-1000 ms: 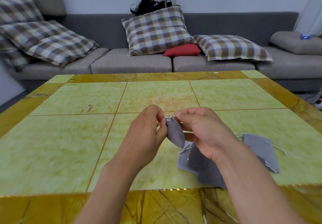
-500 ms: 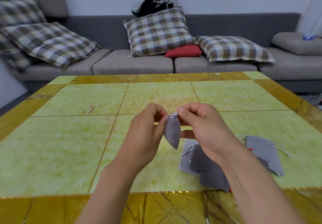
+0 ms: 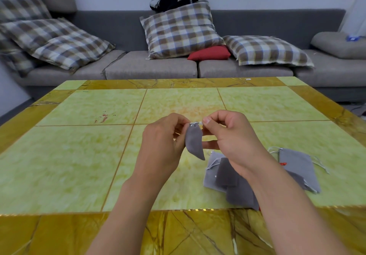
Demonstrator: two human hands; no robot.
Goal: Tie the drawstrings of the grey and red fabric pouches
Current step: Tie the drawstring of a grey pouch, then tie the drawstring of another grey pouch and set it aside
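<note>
**Both hands pinch the cord of one grey pouch above the table**

Our left hand (image 3: 164, 145) and right hand (image 3: 233, 141) meet in the air over the green and gold table (image 3: 79, 155), fingers curled. Each pinches one side of the pale drawstring (image 3: 196, 124) at the gathered neck of a small grey pouch (image 3: 194, 141). The pouch hangs down between our two hands, its mouth bunched tight at the top and its lower tip tilted toward our right, clear of the tabletop.

Just below and to the right of our right wrist lies a loose pile of grey pouches (image 3: 227, 179), overlapping flat on the table near its front edge. Another grey pouch (image 3: 297, 165) lies further right, its pale cords trailing off both sides, with a scrap of red cord (image 3: 283, 163) showing at its left edge.

Beyond the table stands a grey sofa (image 3: 150, 68) with checked cushions (image 3: 178, 30) and a red cushion (image 3: 210, 53).
</note>
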